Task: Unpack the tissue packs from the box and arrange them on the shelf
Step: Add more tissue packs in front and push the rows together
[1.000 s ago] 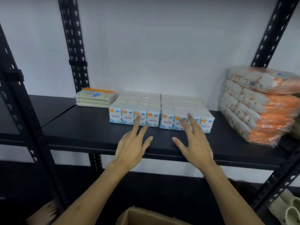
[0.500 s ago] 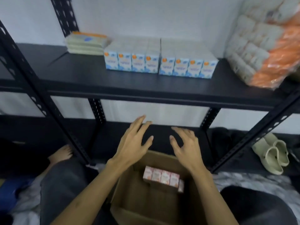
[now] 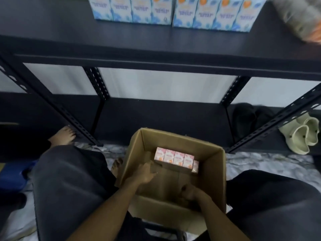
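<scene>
An open cardboard box (image 3: 216,173) stands on the floor between my knees. A row of pink tissue packs (image 3: 174,159) lies against its far wall. My left hand (image 3: 143,173) is inside the box, fingers spread, just left of the pink row and not gripping it. My right hand (image 3: 191,193) is lower in the box near its front wall, fingers curled, nothing visible in it. On the black shelf (image 3: 156,42) above stands a row of blue-and-white tissue packs (image 3: 172,13).
Black perforated uprights (image 3: 69,117) flank the box left and right. Wrapped orange-and-white bundles (image 3: 302,20) sit at the shelf's right end. Pale clogs (image 3: 302,134) and dark slippers (image 3: 246,120) lie on the lower shelf. My bare feet (image 3: 63,135) rest left of the box.
My view has tipped down from the shelf to the box. Both hands have dropped from the blue packs on the shelf into the box.
</scene>
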Demonstrator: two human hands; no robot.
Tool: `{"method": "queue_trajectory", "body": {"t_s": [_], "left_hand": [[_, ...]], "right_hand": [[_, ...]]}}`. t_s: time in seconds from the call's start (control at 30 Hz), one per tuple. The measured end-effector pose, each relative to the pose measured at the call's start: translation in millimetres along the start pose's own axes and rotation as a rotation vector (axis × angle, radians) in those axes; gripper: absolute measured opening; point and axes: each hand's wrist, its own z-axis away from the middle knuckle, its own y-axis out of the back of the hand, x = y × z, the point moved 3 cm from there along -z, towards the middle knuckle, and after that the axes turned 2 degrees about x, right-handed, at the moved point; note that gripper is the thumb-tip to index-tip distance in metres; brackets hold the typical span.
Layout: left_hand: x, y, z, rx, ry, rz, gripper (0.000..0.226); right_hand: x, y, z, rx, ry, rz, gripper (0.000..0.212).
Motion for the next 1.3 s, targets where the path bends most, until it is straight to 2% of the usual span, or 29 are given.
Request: {"method": "queue_trajectory", "body": {"t_s": [0.07,0.1,0.2,0.3,0.4,0.53,0.67,0.73,0.8,0.83,0.9,0.97,1.07,1.2,1.3], "left_hand": [[0,-9,-10,0.008,-0.011,0.037,0.06],[1,-12,-15,0.013,-0.013,0.067,0.058],[0,-20,-37,0.018,0.014,0.146,0.056],[-1,-25,-60,0.052,0.057,0.206,0.055],[1,-27,-85,0.061,0.099,0.302,0.055],[-7,-37,-117,0.084,0.157,0.437,0.066],[1,-45,-127,0.105,0.193,0.546,0.068],[-2,-46,-129,0.145,0.22,0.557,0.082],[-12,-47,-129,0.117,0.24,0.499,0.092],[-17,-49,-128,0.076,0.234,0.456,0.089],[-24,-54,-122,0.017,0.192,0.376,0.068],[-27,-59,-114,0.014,0.155,0.313,0.057],[-31,-67,-104,0.02,0.147,0.28,0.051],[-45,-80,-93,0.034,0.22,0.221,0.05],[-50,-80,-94,0.053,0.224,0.135,0.044]], "right_hand": [[-19,8,10,0.052,0.027,-0.099,0.052],[-25,15,7,0.143,0.042,-0.165,0.05],[-35,37,-1,0.382,0.04,-0.346,0.051],[-33,49,-19,0.495,-0.011,-0.446,0.055],[-27,55,-39,0.516,-0.041,-0.552,0.056],[-22,54,-63,0.427,-0.087,-0.766,0.06],[-22,56,-72,0.477,-0.107,-0.875,0.057],[-20,52,-75,0.491,-0.099,-0.876,0.054],[-15,46,-78,0.487,-0.121,-0.858,0.051],[-11,42,-81,0.483,-0.145,-0.866,0.046],[-5,34,-81,0.471,-0.18,-0.914,0.028],[0,25,-83,0.457,-0.2,-0.933,0.019],[0,17,-82,0.369,-0.205,-0.785,0.028],[-6,8,-83,0.224,-0.162,-0.492,0.036],[-9,13,-81,0.303,-0.147,-0.327,0.035]]}}
